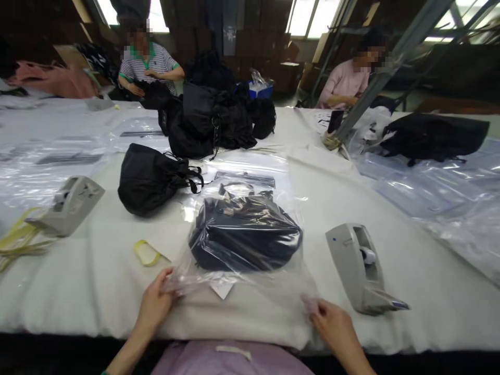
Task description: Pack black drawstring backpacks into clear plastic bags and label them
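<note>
A clear plastic bag (250, 276) lies on the white table (97, 281) right in front of me, with a black drawstring bag (244, 234) inside it. My left hand (156, 304) pinches the plastic bag's near left corner. At the near right corner my right hand (334, 325) grips the same open edge. A small white tag (222, 287) shows under the plastic near the bag's mouth.
A grey tape dispenser (361, 268) stands right of the bag, another (68, 203) at the left. A loose black bag (150, 179) and a pile of black bags (213, 122) lie farther back. Yellow tape loop (146, 253) near left. Two people sit across the table.
</note>
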A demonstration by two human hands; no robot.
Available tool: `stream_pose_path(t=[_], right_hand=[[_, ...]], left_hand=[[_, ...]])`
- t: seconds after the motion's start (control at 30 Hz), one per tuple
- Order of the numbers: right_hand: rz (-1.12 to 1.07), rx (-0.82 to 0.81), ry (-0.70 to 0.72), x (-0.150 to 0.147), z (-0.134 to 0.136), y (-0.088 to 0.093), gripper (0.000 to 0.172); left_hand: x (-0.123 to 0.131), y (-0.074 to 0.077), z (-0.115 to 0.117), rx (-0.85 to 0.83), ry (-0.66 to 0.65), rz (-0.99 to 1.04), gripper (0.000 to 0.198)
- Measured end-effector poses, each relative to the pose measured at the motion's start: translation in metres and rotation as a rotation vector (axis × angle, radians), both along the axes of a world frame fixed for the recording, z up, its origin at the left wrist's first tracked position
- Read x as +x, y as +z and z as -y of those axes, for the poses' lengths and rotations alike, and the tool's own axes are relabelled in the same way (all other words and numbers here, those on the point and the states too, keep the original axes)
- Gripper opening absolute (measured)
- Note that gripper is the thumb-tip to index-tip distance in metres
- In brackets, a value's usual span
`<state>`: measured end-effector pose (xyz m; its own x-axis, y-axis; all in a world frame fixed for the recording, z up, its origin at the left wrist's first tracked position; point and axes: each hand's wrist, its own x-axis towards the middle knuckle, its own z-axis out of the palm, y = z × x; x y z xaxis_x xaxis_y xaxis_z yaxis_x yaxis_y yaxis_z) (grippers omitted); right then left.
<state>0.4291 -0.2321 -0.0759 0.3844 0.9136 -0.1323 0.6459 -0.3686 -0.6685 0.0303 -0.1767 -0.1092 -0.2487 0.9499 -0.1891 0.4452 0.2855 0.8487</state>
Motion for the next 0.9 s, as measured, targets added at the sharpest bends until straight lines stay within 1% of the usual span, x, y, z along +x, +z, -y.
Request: stream_pose_path(t=[0.07,0.1,0.17,0.23,0.27,0.33,0.37,0.4,0.47,0.53,0.6,0.67,0.73,0.8,0.9], right_hand=[[0.095,-0.092,0.127,0.001,0.026,0.000,0.055],[0.076,-0.114,0.176,-0.004,0.037,0.001,0.057],[-0.079,-0.144,0.281,-0.027,0.049,0.004,0.057],[-0.292,-0.172,0.345,-0.058,0.043,0.002,0.052],[-0.394,-0.202,0.336,-0.075,0.034,-0.003,0.048],[-0.611,-0.280,0.214,-0.107,0.011,-0.016,0.038],[-0.709,-0.311,0.137,-0.120,-0.002,-0.024,0.034],[-0.790,-0.334,0.077,-0.132,-0.013,-0.032,0.031],[-0.878,-0.350,0.019,-0.149,-0.029,-0.044,0.030],[-0.892,-0.351,0.005,-0.158,-0.037,-0.052,0.035],[-0.911,-0.348,-0.020,-0.163,-0.041,-0.054,0.037],[-0.933,-0.337,-0.044,-0.164,-0.043,-0.054,0.034],[-0.957,-0.319,-0.060,-0.166,-0.048,-0.052,0.031],[-0.981,-0.287,-0.067,-0.168,-0.054,-0.049,0.029],[-1.012,-0.232,-0.057,-0.171,-0.064,-0.045,0.025]], left_hand=[[-0.002,-0.006,0.020,-0.028,-0.055,-0.009,0.036],[0.000,-0.009,0.030,-0.042,-0.072,-0.002,0.036],[0.003,-0.015,0.048,-0.085,-0.044,0.032,0.040],[0.004,-0.018,0.064,-0.153,0.002,0.073,0.048],[0.005,-0.019,0.071,-0.199,-0.013,0.092,0.052],[0.009,-0.017,0.080,-0.257,-0.117,0.109,0.055],[0.013,-0.014,0.082,-0.245,-0.178,0.105,0.055],[0.019,-0.011,0.081,-0.202,-0.227,0.094,0.053],[0.034,-0.004,0.073,-0.053,-0.270,0.048,0.043],[0.050,0.001,0.058,0.091,-0.293,-0.032,0.039],[0.064,-0.001,0.044,0.174,-0.338,-0.128,0.038],[0.073,-0.008,0.035,0.204,-0.381,-0.187,0.038],[0.077,-0.017,0.031,0.198,-0.419,-0.207,0.039],[0.078,-0.025,0.030,0.179,-0.438,-0.230,0.042],[0.077,-0.033,0.027,0.153,-0.433,-0.277,0.046]])
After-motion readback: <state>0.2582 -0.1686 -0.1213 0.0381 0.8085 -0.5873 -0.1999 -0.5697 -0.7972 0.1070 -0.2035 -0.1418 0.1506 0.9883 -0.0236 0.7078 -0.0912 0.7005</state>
